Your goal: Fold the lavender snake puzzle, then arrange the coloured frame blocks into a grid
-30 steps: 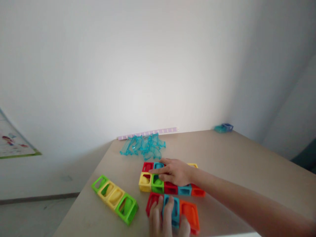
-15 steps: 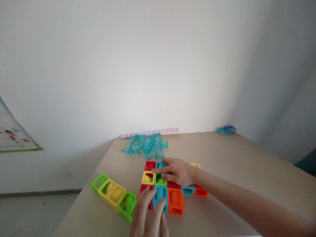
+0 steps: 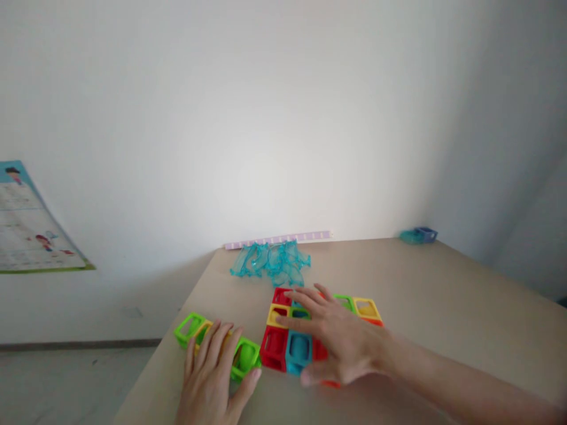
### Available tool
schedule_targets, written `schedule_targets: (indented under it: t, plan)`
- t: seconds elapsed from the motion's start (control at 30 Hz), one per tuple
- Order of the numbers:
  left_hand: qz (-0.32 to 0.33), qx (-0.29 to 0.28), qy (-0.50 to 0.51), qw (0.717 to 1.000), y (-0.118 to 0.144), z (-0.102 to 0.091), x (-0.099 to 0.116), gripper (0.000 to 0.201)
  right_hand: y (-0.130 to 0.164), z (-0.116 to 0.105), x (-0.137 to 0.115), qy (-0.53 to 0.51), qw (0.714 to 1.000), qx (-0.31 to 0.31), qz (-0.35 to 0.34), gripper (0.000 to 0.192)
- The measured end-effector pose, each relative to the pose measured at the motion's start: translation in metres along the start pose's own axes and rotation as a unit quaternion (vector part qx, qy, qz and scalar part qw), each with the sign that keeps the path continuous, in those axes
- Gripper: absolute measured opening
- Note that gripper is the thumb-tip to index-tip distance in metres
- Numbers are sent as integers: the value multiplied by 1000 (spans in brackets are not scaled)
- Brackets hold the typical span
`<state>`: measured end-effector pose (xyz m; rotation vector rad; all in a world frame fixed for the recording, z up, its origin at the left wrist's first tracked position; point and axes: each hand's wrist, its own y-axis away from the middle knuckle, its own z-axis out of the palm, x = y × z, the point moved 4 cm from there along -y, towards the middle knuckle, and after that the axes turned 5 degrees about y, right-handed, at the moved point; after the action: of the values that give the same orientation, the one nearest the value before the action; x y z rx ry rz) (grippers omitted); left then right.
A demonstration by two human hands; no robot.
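In the head view, a row of green and yellow hollow cube blocks (image 3: 248,355) lies at the left, its right end by the red corner block. My left hand (image 3: 210,378) lies across this row, fingertips over the far edge and thumb at the near side, covering the middle blocks. A flat grid of red, yellow, blue, green and orange cube blocks (image 3: 299,348) sits to the right. Over it my right hand (image 3: 339,336) is spread, fingers toward the far left blocks and thumb near the front edge. It hides much of the grid's middle.
A pile of clear turquoise plastic pieces (image 3: 277,260) lies behind the grid. A purple-and-white strip (image 3: 283,239) runs along the wall. A small blue box (image 3: 426,235) and a turquoise piece (image 3: 411,237) stand in the far right corner. The table (image 3: 376,265) has a left edge.
My left hand has moved from the grid's front left onto the green and yellow row. That row's right end has swung toward the grid. My right hand has spread and come nearer.
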<state>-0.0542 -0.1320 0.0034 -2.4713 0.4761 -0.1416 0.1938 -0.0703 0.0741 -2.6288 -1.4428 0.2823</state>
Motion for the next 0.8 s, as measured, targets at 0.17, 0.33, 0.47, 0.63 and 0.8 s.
schedule_targets:
  t: [0.17, 0.33, 0.47, 0.63, 0.8]
  plan:
    - [-11, -19, 15, 1000, 1, -1, -1, 58, 0, 7, -23, -32, 998, -43, 14, 67]
    - [19, -35, 31, 999, 3, -8, -4, 69, -3, 11, -18, -38, 998, -49, 16, 60]
    - [33, -41, 57, 997, 8, -12, -3, 69, -6, 13, -13, -41, 998, -49, 19, 59]
    - [17, -38, 143, 989, 12, -30, -12, 79, -6, 7, -15, -35, 998, -47, 20, 62]
    - [18, -111, 176, 978, -2, -35, -41, 51, -22, 6, -66, -15, 999, 38, 36, 62]
